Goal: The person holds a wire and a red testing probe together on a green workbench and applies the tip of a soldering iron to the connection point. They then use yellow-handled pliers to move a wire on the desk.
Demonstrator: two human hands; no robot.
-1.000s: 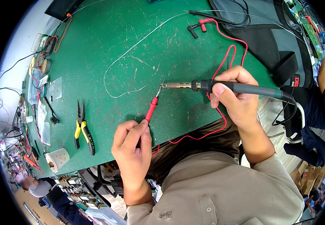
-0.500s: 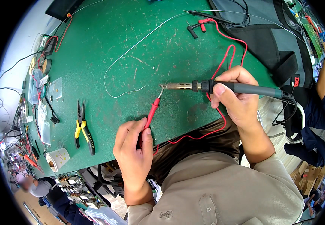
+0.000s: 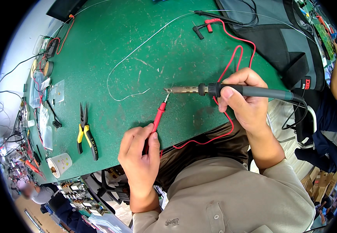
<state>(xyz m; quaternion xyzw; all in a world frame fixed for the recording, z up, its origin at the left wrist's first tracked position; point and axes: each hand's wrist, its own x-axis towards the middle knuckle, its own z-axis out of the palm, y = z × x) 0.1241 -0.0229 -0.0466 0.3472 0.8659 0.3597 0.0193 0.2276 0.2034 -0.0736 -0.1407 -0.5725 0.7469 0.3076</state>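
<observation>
My left hand (image 3: 139, 153) is closed round a red test probe (image 3: 159, 115), whose metal tip points up and away from me. In my right hand (image 3: 244, 101) is a soldering iron (image 3: 184, 89) with a dark grey handle, held level and pointing left. The iron's tip meets, or lies right beside, the probe's metal end; I cannot tell whether they touch. A red lead (image 3: 225, 134) loops beside my right hand and along the table's near edge. Left of the two tips ends a long curved strand of thin solder wire (image 3: 110, 72) lying on the green table (image 3: 98, 50).
Yellow-and-black long-nose pliers (image 3: 85, 132) lie to the left, near a paper cup (image 3: 59, 165). Red and black probe plugs (image 3: 204, 29) rest at the far side. A grey-black bag (image 3: 269, 42) covers the far right. Another person's arm (image 3: 336, 73) shows at the right edge.
Both hands keep their holds. My left hand and the probe have shifted very slightly right; the iron has hardly moved.
</observation>
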